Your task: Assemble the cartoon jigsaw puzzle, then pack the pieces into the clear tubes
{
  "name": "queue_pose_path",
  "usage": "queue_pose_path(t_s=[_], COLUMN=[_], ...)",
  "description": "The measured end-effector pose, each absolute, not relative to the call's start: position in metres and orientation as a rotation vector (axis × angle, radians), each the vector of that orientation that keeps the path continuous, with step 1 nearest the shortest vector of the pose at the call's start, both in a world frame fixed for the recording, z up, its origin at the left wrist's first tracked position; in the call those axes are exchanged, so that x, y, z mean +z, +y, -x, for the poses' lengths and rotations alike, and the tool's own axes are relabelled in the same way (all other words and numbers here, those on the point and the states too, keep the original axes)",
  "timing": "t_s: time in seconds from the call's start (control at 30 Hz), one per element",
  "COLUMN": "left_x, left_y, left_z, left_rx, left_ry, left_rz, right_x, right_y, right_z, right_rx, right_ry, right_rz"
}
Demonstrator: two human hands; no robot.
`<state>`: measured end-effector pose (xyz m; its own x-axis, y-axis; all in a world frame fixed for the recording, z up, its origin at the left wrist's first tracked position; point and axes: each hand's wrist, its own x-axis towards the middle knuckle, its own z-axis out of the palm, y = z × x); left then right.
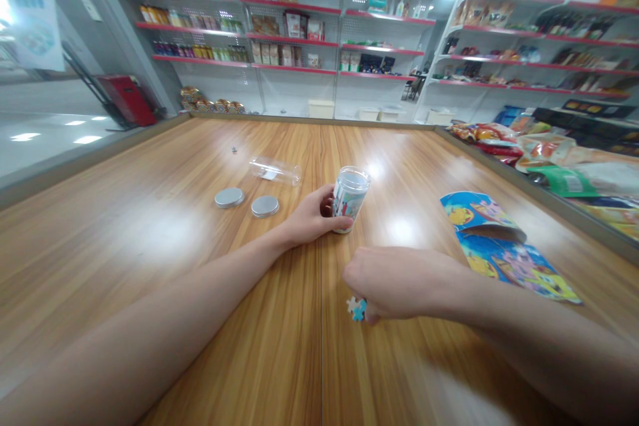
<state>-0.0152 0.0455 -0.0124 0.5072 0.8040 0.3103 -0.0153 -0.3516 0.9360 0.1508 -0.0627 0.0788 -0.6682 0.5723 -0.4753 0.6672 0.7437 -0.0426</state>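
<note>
My left hand is wrapped around a clear jar that stands upright without a lid. Colourful printed content shows through its wall. Closer to me, my right hand is curled with its back upward. Light and blue jigsaw puzzle pieces poke out at its fingertips; how many more the fingers cover is hidden. Left of the jar lie two round silver lids, and behind them a second clear jar rests on its side.
A folded blue cartoon-printed sheet lies on the right of the wooden table. A tiny object sits at the back left. Snack packets fill a display beyond the right edge; stocked shelves stand behind.
</note>
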Motion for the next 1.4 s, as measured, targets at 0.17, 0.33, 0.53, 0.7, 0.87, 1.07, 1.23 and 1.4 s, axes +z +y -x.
queue_pose_path(t_s=[0.17, 0.33, 0.53, 0.7, 0.87, 1.07, 1.23, 1.4], left_x=[-0.014, -0.014, -0.014, -0.013, -0.012, -0.013, -0.012, -0.013], left_y=[0.047, 0.047, 0.046, 0.046, 0.046, 0.045, 0.045, 0.046], left_z=[0.015, 0.014, 0.014, 0.015, 0.015, 0.014, 0.014, 0.015], left_rx=[1.0, 1.006, 1.009, 1.006, 1.007, 1.005, 1.009, 1.011], left_ry=[0.664, 0.652, 0.646, 0.66, 0.665, 0.662, 0.663, 0.653], left_rz=[-1.734, -1.731, -1.729, -1.736, -1.745, -1.724, -1.727, -1.737], right_x=[0.082, 0.085, 0.09, 0.079, 0.073, 0.077, 0.078, 0.086], right_y=[-0.058, -0.053, -0.058, -0.059, -0.055, -0.056, -0.056, -0.057], right_z=[-0.151, -0.155, -0.156, -0.152, -0.149, -0.148, -0.147, -0.15], right_rx=[-0.282, -0.314, -0.387, -0.343, -0.353, -0.302, -0.283, -0.349], right_ry=[2.508, 2.546, 2.6, 2.562, 2.579, 2.603, 2.659, 2.69], right_rz=[-0.881, -0.87, -0.88, -0.877, -0.827, -0.811, -0.77, -0.697])
